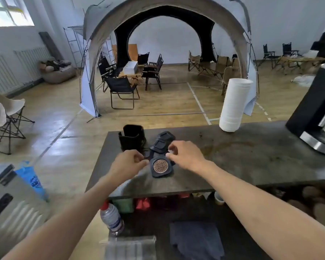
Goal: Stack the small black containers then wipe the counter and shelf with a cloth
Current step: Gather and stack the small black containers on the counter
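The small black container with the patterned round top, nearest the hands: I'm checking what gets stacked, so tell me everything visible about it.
The small black container is a low, rounded-square piece, dark and matte, plastic by its look. A round copper-coloured disc with a fine lattice pattern is set in its top. It lies flat on the dark counter near the front edge, in front of a loose row of similar black pieces. The left hand and right hand flank it, fingers close; whether they touch it is unclear.

White cup stack (234,106), coffee machine (315,113)
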